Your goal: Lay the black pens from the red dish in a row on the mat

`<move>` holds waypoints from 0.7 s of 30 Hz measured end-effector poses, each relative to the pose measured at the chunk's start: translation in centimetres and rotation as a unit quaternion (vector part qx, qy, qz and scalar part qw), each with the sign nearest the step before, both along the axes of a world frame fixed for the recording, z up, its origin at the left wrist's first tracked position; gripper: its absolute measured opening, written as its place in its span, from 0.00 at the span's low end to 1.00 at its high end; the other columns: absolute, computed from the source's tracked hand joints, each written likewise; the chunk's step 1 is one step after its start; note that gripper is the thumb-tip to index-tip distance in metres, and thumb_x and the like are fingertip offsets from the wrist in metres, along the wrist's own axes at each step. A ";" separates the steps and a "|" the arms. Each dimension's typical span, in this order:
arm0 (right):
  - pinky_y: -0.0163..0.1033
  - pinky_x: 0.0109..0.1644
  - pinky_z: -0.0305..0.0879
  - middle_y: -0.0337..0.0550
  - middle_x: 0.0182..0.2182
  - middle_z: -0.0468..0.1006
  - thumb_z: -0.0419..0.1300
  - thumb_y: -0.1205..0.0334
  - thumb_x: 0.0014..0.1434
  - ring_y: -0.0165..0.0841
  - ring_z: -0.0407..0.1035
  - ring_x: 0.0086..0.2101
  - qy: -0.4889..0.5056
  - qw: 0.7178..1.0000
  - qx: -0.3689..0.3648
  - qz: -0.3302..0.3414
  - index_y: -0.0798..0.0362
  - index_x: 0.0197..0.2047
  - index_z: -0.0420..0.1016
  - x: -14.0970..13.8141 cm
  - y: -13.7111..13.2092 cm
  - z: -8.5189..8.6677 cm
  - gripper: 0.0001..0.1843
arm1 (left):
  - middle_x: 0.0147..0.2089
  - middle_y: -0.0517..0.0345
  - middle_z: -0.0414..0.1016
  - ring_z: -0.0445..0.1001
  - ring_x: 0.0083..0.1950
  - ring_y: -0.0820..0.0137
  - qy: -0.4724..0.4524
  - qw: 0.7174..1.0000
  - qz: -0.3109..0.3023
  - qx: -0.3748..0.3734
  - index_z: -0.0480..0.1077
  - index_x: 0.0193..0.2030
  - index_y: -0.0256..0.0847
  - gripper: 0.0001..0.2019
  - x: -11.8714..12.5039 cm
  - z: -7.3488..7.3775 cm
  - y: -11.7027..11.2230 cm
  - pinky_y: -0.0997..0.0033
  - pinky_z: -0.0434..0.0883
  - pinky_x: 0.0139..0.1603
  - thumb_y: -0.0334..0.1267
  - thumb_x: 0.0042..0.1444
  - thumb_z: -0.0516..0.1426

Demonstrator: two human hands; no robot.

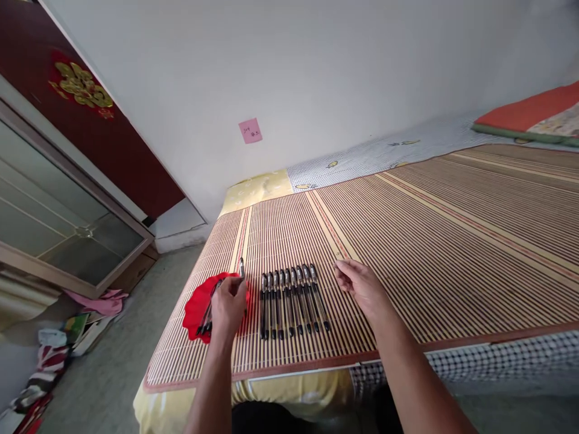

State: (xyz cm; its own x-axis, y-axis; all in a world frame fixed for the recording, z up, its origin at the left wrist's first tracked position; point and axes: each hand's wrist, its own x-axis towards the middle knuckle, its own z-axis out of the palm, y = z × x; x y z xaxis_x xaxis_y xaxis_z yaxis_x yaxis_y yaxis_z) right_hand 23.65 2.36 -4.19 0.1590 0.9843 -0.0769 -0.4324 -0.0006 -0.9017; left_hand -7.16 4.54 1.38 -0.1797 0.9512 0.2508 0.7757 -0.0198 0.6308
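Note:
A pen (242, 268) with a dark cap stands nearly upright in my left hand (228, 304), pinched between thumb and fingers. That hand is over a red scalloped plate (192, 310), where more dark pens (205, 322) lie partly hidden behind it. To its right, several clear-barrelled pens (292, 301) with black caps and black ends lie side by side in a row on the slatted mat (280, 235). My right hand (357, 283) hovers past the right end of this row, fingers curled together, with nothing visible in them.
The mat covers a bed beside a white wall with a pink note (250, 130). Folded orange bedding (520, 114) lies at the far right. On the floor at left are cloths and other items (58, 349), below a glass-panelled door (67, 211).

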 end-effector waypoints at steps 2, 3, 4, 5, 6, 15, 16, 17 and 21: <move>0.31 0.26 0.59 0.37 0.28 0.75 0.71 0.43 0.52 0.25 0.65 0.25 0.000 1.000 0.014 0.018 0.53 0.34 0.78 -0.5 -0.3 0.8 0.21 | 0.30 0.55 0.79 0.78 0.32 0.64 -0.218 0.972 -0.084 0.003 0.73 0.36 0.40 0.14 2.9 0.1 -1.0 0.68 0.71 0.36 0.50 0.55 0.62; 0.31 0.26 0.60 0.39 0.29 0.76 0.70 0.43 0.54 0.26 0.66 0.25 -0.006 0.999 0.020 0.033 0.53 0.35 0.79 -0.9 -0.4 1.2 0.21 | 0.28 0.57 0.77 0.76 0.29 0.67 -0.302 0.947 -0.109 -0.010 0.72 0.35 0.40 0.15 4.4 0.0 -1.5 0.70 0.70 0.33 0.51 0.52 0.64; 0.32 0.27 0.60 0.40 0.31 0.77 0.68 0.42 0.56 0.26 0.67 0.26 -0.016 0.998 0.028 0.051 0.53 0.37 0.79 -1.2 -0.6 1.7 0.21 | 0.26 0.59 0.76 0.75 0.27 0.70 -0.365 0.922 -0.125 -0.029 0.71 0.35 0.40 0.16 6.0 -0.1 -2.0 0.72 0.70 0.31 0.51 0.50 0.66; 0.32 0.28 0.61 0.42 0.32 0.78 0.67 0.41 0.57 0.27 0.68 0.27 -0.030 0.997 0.035 0.068 0.53 0.38 0.80 -1.5 -0.7 2.1 0.21 | 0.25 0.61 0.75 0.74 0.26 0.71 -0.408 0.901 -0.138 -0.050 0.70 0.35 0.40 0.17 7.5 -0.3 -2.4 0.74 0.69 0.29 0.50 0.49 0.67; 0.33 0.28 0.61 0.43 0.33 0.79 0.66 0.41 0.58 0.28 0.68 0.28 -0.047 0.994 0.043 0.084 0.53 0.39 0.80 -1.8 -0.8 2.5 0.22 | 0.24 0.62 0.75 0.74 0.25 0.73 -0.436 0.886 -0.148 -0.064 0.70 0.35 0.40 0.18 8.8 -0.6 -2.7 0.75 0.68 0.28 0.49 0.48 0.68; 0.34 0.29 0.62 0.37 0.25 0.75 0.70 0.43 0.54 0.28 0.66 0.26 -0.079 0.984 0.057 0.149 0.53 0.39 0.82 -3.1 -1.1 3.1 0.21 | 0.22 0.69 0.67 0.64 0.19 0.80 -0.496 0.827 -0.225 -0.141 0.69 0.32 0.39 0.18 12.4 -2.3 -4.6 0.80 0.62 0.21 0.49 0.49 0.69; 0.34 0.30 0.63 0.39 0.28 0.76 0.70 0.43 0.54 0.28 0.67 0.27 -0.068 0.987 0.057 0.134 0.53 0.38 0.82 -2.9 -1.1 3.1 0.20 | 0.22 0.69 0.66 0.62 0.19 0.80 -0.501 0.821 -0.229 -0.148 0.68 0.32 0.39 0.18 12.4 -2.3 -4.7 0.80 0.61 0.20 0.49 0.49 0.69; 0.35 0.31 0.65 0.41 0.30 0.78 0.70 0.43 0.55 0.28 0.68 0.28 -0.058 0.991 0.053 0.109 0.52 0.37 0.82 -2.5 -1.1 3.1 0.19 | 0.22 0.70 0.65 0.62 0.18 0.81 -0.500 0.819 -0.234 -0.156 0.67 0.31 0.40 0.19 12.3 -2.3 -4.8 0.80 0.60 0.19 0.50 0.49 0.69; 0.37 0.34 0.69 0.44 0.35 0.80 0.72 0.44 0.53 0.31 0.71 0.31 -0.059 0.995 0.019 -0.078 0.51 0.38 0.81 0.7 -1.1 3.4 0.19 | 0.20 0.69 0.66 0.64 0.17 0.79 -0.485 0.821 -0.236 -0.186 0.67 0.31 0.40 0.18 11.0 -2.2 -4.3 0.80 0.59 0.19 0.49 0.50 0.69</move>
